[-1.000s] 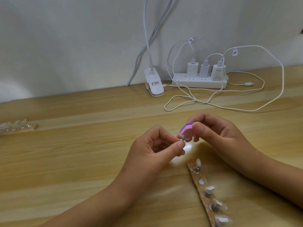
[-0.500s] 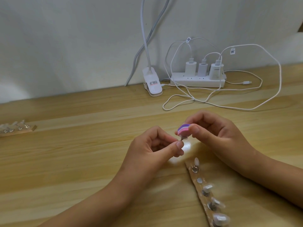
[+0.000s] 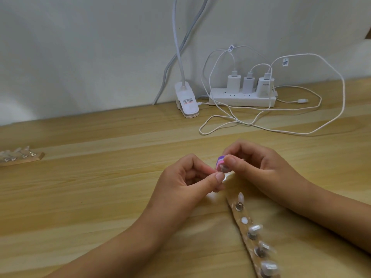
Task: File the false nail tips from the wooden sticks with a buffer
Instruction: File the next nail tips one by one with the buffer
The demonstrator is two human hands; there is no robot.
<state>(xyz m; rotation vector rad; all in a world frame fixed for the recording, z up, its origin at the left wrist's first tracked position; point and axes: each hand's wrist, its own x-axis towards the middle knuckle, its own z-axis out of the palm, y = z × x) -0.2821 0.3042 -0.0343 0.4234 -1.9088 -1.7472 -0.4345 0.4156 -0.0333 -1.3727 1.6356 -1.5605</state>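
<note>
- Pink-and-purple buffer [image 3: 220, 161] meets a clear false nail tip [image 3: 222, 169] just above a wooden table [image 3: 100, 187], where a person works with both hands raised off the surface.
- Left hand [image 3: 186, 181] pinches the false nail tip between thumb and forefinger. Right hand [image 3: 259, 168] grips the small buffer block between thumb and fingers, its face against the tip.
- Near wooden stick [image 3: 249, 244] lies on the table just below and to the right of the hands, carrying a row of mounted tips [image 3: 255, 228]. One spot in the row shows only a white pad and appears to be without a tip.
- Second wooden stick [image 3: 22, 158], loaded with more tips, rests well apart at the table's far left.
- Power strip [image 3: 241, 98], its chargers and looping white cables, and a lamp clip [image 3: 186, 103] sit at the back by the wall.
- Risk, judged from this view: the tip is tiny, smooth and mostly hidden in the pinch, so a hard stroke of the buffer could flick it out and onto the table. Clear plastic on pale wood would be hard to find.
- Further risk: uneven pressure could leave the edge lopsided. The right forearm passes close beside the near stick and could nudge it, knocking mounted tips loose.
</note>
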